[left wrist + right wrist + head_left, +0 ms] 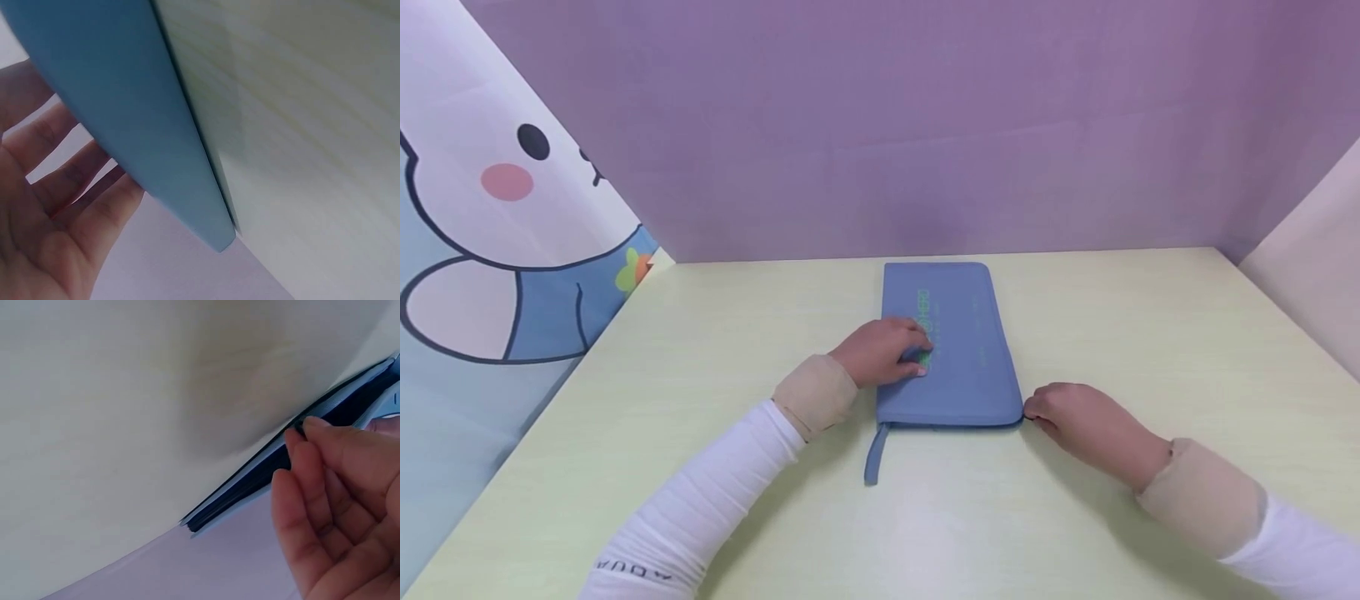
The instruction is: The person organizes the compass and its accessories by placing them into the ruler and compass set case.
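Note:
A flat blue zip case (962, 350) with green lettering lies on the table, its rounded corners toward the right. My left hand (883, 352) rests on the case's left part, fingers spread loosely over the cover. At the near right corner, my right hand (1093, 429) pinches a small dark zipper pull (300, 427) between thumb and forefinger. The right wrist view shows the case's dark edge (247, 489) parted between its two blue covers. In the left wrist view, the fingers (103, 215) reach over the smooth blue side. A blue strap (876, 457) sticks out at the near left corner.
The pale wood-look table (737, 325) extends around the case. Behind it stands a purple cloth backdrop (925, 133), and a cartoon-printed cloth (452, 217) hangs on the left. A pale panel (1318, 258) closes off the right side.

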{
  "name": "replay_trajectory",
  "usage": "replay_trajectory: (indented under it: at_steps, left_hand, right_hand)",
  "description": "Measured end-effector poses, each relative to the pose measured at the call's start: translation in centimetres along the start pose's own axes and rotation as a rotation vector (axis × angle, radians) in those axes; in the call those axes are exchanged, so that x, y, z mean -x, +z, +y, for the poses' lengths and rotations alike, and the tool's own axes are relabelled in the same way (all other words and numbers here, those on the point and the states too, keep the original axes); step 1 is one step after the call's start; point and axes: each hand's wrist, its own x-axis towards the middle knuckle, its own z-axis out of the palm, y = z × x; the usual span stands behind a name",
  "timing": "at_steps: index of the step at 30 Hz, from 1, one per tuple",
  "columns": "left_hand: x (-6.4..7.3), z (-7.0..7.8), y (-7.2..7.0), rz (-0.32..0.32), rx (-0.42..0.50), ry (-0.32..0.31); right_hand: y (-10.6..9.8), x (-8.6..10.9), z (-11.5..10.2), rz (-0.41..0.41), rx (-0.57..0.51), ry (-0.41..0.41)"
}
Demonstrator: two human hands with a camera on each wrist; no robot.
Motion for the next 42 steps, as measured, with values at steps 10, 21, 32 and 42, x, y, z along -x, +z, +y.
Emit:
replay_trajectory:
  at_steps: [10,21,32,42]
  left_hand:
    - [0.1,0.2,-0.2,0.002,0.009,-0.001]
    - [0.2,0.3,-0.3,0.002,0.014,-0.005]
    - [0.2,0.3,-0.2,0.007,0.008,-0.003]
    - [0.2,0.3,-0.4,0.000,-0.004,0.002]
  right_hand:
    - [0.0,0.1,-1.3,-0.003,0.003,0.060]
    - [0.2,0.0,-2.7,-0.001,0.112,0.097]
    - [0.6,0.2,-3.6,0.003,0.238,0.066]
    - [0.9,-0.3,-4.7,0.035,0.248,0.049]
